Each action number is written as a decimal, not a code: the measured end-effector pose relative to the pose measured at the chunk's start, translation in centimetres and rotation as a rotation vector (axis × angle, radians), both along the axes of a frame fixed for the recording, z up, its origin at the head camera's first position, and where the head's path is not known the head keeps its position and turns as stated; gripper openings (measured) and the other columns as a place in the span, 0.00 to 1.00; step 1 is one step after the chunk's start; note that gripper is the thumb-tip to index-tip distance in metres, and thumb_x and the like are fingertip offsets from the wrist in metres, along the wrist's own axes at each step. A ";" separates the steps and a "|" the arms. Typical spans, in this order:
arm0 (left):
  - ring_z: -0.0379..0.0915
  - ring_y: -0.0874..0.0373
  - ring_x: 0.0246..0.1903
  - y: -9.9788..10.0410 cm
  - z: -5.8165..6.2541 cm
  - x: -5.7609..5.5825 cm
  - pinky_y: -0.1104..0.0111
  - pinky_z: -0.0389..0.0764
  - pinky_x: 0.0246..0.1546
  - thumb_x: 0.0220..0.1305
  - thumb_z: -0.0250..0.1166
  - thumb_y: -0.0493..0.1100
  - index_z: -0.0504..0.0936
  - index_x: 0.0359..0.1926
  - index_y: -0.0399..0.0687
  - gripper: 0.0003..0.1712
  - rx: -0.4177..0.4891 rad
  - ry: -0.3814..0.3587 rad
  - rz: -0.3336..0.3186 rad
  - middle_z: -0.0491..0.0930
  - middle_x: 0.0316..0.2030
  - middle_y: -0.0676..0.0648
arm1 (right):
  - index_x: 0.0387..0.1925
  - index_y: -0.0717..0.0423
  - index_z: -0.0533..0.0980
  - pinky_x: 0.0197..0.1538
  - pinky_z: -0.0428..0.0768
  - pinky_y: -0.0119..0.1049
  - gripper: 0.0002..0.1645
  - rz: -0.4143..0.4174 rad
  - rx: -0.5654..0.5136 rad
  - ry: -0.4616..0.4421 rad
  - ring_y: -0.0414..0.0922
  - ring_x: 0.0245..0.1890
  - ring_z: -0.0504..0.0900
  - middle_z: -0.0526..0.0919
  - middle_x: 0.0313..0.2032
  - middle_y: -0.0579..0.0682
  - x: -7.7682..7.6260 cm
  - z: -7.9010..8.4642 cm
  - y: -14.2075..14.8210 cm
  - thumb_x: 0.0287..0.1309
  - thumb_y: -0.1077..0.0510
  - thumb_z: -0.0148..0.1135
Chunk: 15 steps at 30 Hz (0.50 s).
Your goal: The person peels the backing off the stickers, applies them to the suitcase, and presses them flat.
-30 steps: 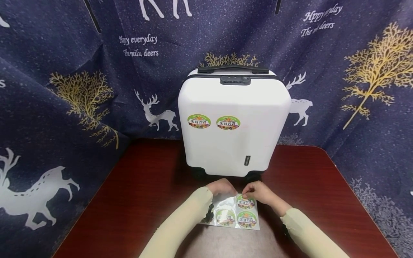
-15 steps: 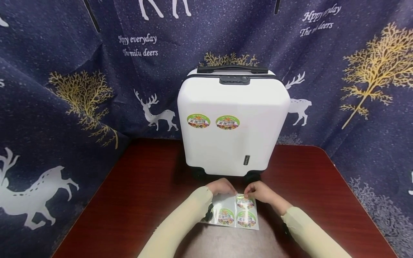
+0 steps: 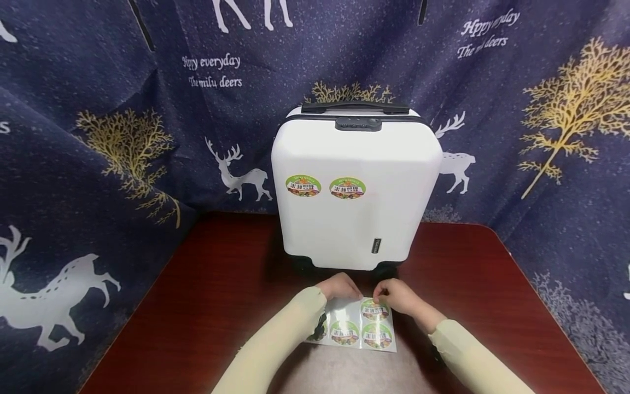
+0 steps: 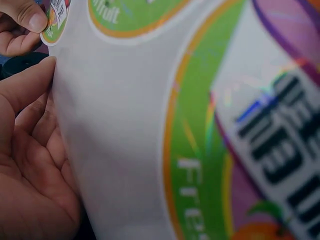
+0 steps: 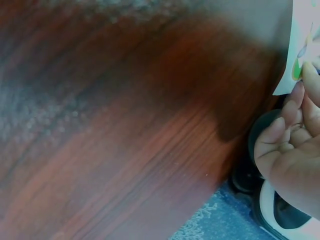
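A sheet of round fruit stickers point(image 3: 339, 310) is held just in front of the suitcase, partly bare backing, with several green-rimmed stickers on it. My left hand point(image 3: 341, 286) grips its far edge; in the left wrist view the thumb and fingers of that hand point(image 4: 30, 165) pinch the sheet's margin point(image 4: 110, 110). At the far right corner, my right hand point(image 3: 397, 295) pinches the upper rim of a sticker point(image 3: 375, 312) between thumb and forefinger. How much of that sticker is lifted is hard to tell. In the right wrist view the right hand point(image 5: 297, 160) sits at the right edge.
Behind the hands stands a white suitcase point(image 3: 339, 230) with a black handle point(image 3: 354, 107). Two oval-looking fruit stickers point(image 3: 303, 186) are on its front, side by side. A dark red wooden table point(image 3: 226, 284) lies beneath, and a blue deer-patterned cloth point(image 3: 162, 164) hangs behind.
My right hand has shifted slightly to the right along the sticker's rim. The left hand stays almost in place on the sheet.
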<state>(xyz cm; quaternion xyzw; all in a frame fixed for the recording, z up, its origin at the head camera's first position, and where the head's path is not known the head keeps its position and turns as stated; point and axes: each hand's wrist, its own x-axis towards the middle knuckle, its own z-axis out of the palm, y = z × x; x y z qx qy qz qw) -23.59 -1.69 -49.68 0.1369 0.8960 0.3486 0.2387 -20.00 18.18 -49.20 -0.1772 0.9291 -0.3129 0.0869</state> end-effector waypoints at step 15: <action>0.82 0.54 0.47 0.0 -0.2 0.0 0.61 0.79 0.56 0.62 0.72 0.42 0.92 0.39 0.44 0.08 0.003 0.011 -0.007 0.91 0.43 0.46 | 0.30 0.61 0.82 0.32 0.75 0.29 0.03 0.039 -0.041 -0.027 0.37 0.28 0.75 0.85 0.28 0.49 -0.3 -0.4 0.6 0.58 0.65 0.69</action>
